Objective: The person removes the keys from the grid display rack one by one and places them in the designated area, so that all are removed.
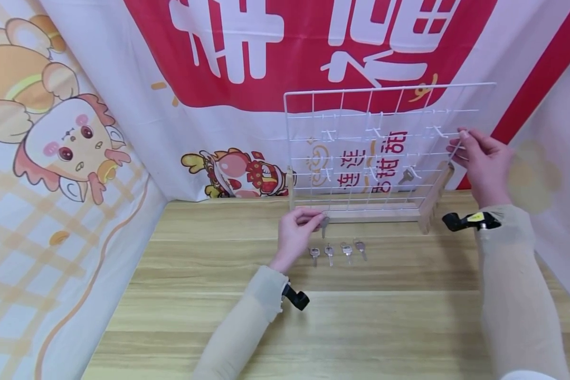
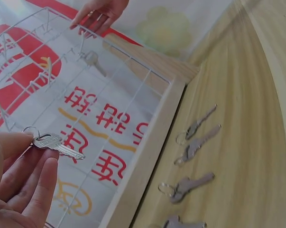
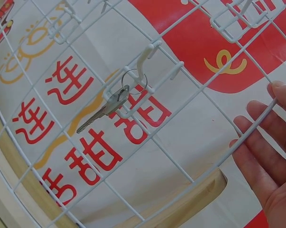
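Observation:
My left hand (image 1: 296,235) pinches the small ring of a metal key (image 2: 52,142) between thumb and fingers, in front of the lower edge of a white wire grid rack (image 1: 342,91). The key's blade points away from the fingertips in the left wrist view. At the grid's right edge, my right hand (image 1: 486,163) grips the outer wire, thumb on one side and fingers on the other. Another key (image 3: 107,107) hangs by its ring from a white hook at the grid's lower right. Several keys with rings lie in a row on the table, including one key (image 1: 347,250).
White hooks, such as the upper-middle hook (image 1: 374,132), sit on the grid in two rows. A wooden base (image 1: 370,215) holds the grid upright on the wood-grain table (image 1: 361,332). Printed cloth (image 1: 247,126) hangs behind, with more cloth at both sides.

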Demonstrator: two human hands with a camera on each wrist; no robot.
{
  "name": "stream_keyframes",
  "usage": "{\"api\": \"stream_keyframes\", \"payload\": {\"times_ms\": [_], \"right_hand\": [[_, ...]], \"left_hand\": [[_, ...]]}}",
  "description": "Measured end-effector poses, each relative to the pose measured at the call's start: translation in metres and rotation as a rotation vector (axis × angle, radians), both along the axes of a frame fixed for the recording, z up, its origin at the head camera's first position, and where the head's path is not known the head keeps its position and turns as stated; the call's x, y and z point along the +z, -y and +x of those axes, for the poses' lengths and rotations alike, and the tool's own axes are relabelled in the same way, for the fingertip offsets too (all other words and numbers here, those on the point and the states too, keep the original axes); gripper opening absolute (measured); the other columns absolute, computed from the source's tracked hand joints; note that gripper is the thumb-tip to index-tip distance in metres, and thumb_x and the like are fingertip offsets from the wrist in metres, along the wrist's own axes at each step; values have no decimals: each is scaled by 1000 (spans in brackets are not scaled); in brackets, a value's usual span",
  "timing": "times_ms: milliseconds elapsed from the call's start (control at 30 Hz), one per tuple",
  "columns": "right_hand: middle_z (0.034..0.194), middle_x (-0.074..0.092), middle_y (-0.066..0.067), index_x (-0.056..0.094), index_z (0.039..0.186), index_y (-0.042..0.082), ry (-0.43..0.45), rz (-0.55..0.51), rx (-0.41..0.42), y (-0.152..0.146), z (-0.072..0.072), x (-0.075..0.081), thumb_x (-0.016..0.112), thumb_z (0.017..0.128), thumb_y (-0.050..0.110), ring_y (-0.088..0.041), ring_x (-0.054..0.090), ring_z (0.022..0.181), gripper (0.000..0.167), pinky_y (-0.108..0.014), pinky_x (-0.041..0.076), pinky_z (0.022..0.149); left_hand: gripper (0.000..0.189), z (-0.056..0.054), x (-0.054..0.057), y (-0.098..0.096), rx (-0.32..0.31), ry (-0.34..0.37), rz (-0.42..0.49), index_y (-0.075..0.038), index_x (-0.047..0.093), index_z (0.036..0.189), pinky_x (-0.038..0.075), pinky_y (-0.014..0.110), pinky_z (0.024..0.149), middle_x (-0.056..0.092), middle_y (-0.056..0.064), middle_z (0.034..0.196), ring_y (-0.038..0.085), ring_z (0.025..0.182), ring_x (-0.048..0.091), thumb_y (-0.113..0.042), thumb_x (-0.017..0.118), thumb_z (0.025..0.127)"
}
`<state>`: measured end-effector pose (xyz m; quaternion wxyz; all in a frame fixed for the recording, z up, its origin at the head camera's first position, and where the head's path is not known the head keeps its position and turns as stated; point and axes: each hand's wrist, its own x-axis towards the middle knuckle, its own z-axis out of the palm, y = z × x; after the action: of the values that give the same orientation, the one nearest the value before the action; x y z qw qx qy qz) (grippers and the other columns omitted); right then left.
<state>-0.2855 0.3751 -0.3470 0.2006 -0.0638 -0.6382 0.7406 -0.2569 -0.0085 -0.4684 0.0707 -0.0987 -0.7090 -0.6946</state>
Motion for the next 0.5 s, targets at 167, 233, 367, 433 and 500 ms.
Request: {"api": "stream_keyframes", "payload": {"times_ms": [167,233,367,433,500], "right_hand": [[127,68,-8,70,132,17,-2,-5,2,0,0,1,78,85,38,-19,67,113,53,-23,48,95],[128,68,-8,70,132,17,-6,-4,-1,1,0,0,78,85,38,-19,67,113,53,-24,48,96],[128,68,-9,70,132,17,-7,-5,1,1,1,1,78,84,38,-19,67,113,53,-24,47,96],[127,68,-8,70,132,17,-2,-11,3,1,1,2,79,84,38,-19,67,113,53,-24,48,95],[127,68,-8,70,132,17,4,-11,2,1,1,2,79,84,38,-19,67,113,53,-23,48,95]], "left_hand": [[12,3,-9,16,0,30,-8,-4,77,100,62,37,75,76,5,93,22,79,73,-7,79,89],[11,4,-12,21,-3,42,-7,-4,77,100,62,36,75,76,6,93,23,79,73,-6,79,90],[11,6,-16,29,1,61,-29,-2,76,101,62,33,74,76,6,93,22,81,73,-4,78,90],[11,8,-19,33,2,77,-48,-2,75,100,62,33,74,76,6,93,22,80,73,-3,77,90],[11,10,-22,36,-1,98,-59,-1,75,100,62,33,73,76,7,93,22,79,73,-2,77,90]]}}
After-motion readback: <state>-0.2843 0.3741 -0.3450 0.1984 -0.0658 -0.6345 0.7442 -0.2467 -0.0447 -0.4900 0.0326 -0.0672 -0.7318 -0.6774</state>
